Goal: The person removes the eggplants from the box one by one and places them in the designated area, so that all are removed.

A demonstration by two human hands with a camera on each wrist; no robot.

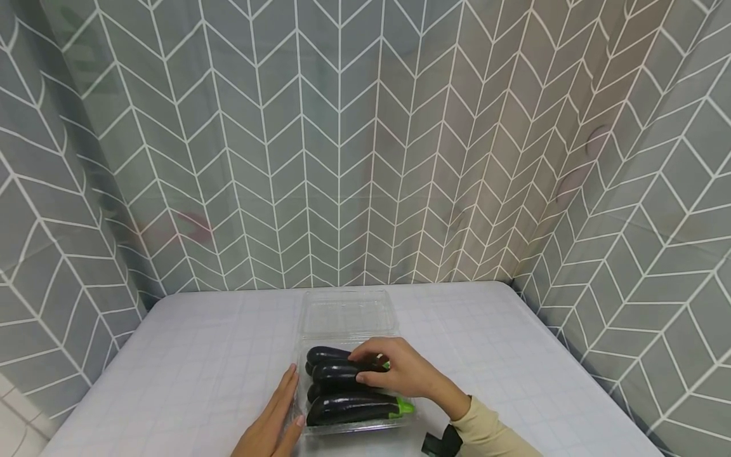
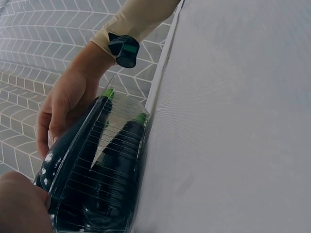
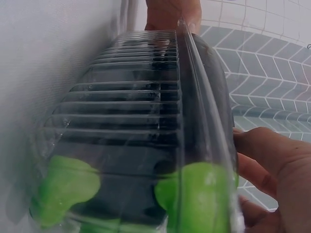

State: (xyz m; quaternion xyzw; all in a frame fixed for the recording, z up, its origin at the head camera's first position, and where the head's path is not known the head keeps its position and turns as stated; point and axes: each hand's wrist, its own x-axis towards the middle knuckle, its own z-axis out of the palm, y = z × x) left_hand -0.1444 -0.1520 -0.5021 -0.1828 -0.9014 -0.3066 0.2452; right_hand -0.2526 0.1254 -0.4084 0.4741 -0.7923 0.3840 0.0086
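Observation:
Several dark purple eggplants (image 1: 351, 407) with green stem ends lie crosswise in a clear plastic clamshell container (image 1: 356, 429). My right hand (image 1: 400, 368) reaches over the container from the right and grips an eggplant (image 1: 338, 373) near its stem end, thumb on the near side and fingers on the far side. Against the container's left side rests my left hand (image 1: 273, 416), fingers extended and thumb near the front left corner. The right wrist view shows green stem ends (image 3: 204, 194) through the ribbed clear wall; eggplants in the lower layer are partly hidden.
The container's clear lid (image 1: 347, 314) lies folded back toward the far edge of the white-covered table (image 1: 217, 355). Grey curtains (image 1: 354, 158) with white chevron lines stand behind and at both sides. A black device (image 1: 442, 442) is strapped at the right wrist.

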